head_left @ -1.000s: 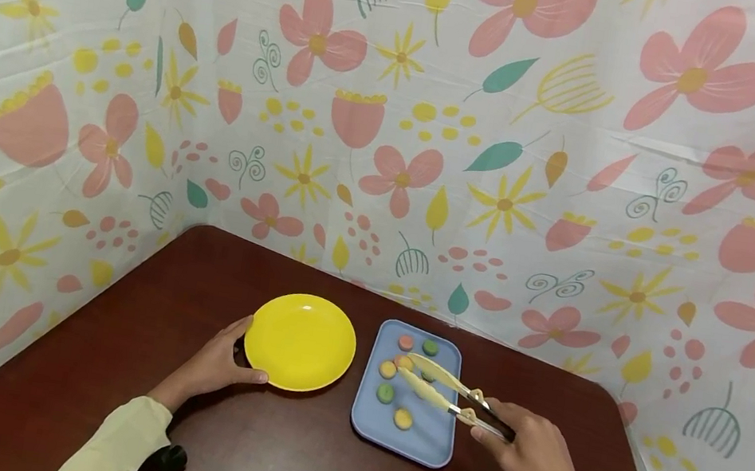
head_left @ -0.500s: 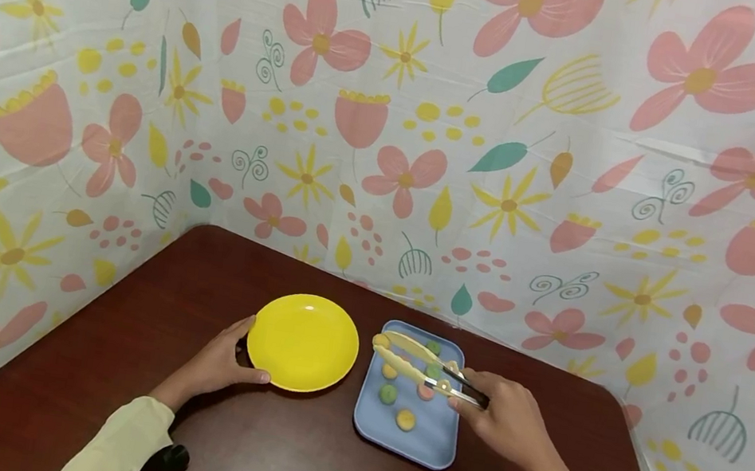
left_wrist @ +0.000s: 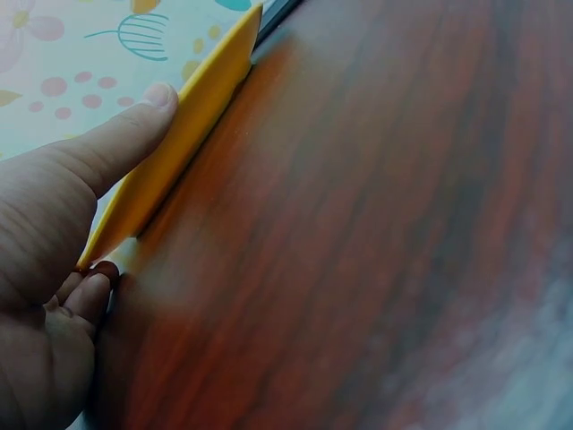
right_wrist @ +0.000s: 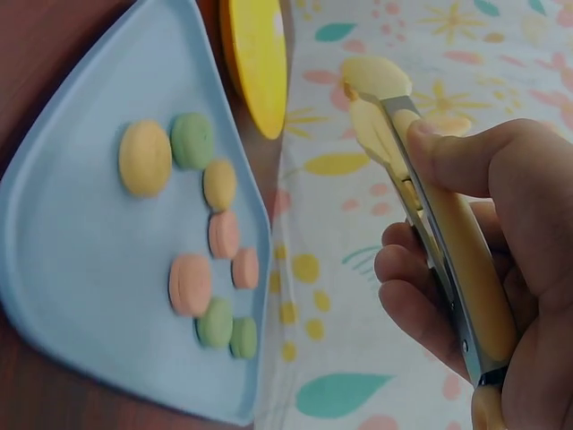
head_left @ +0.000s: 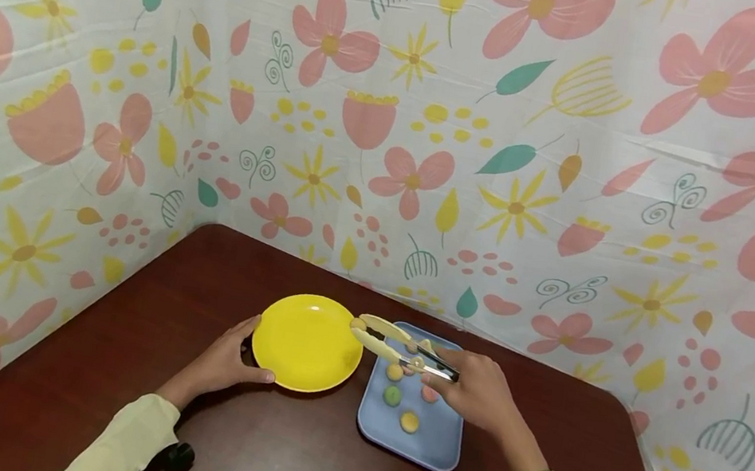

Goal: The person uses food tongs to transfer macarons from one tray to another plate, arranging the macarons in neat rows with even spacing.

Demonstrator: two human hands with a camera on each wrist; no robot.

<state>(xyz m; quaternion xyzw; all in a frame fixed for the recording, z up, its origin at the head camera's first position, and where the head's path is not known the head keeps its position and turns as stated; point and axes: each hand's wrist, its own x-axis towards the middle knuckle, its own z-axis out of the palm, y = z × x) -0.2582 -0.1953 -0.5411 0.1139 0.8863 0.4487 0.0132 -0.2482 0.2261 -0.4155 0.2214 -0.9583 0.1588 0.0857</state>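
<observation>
Tongs (head_left: 381,353) have moved to the right edge of the yellow plate (head_left: 306,344) with 1 macaron (head_left: 356,323); right hand (head_left: 477,388) fingers pinch them, presumably clamping it; left hand (head_left: 224,360) fingers pinch the plate's rim, likely for steadiness.

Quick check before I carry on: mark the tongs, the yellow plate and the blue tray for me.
Tongs (right_wrist: 466,260): right wrist view, on the broad face of the handle.
Yellow plate (head_left: 307,345): head view, on the bare middle.
Blue tray (head_left: 383,427): head view, on bare floor near the lower left corner.
</observation>
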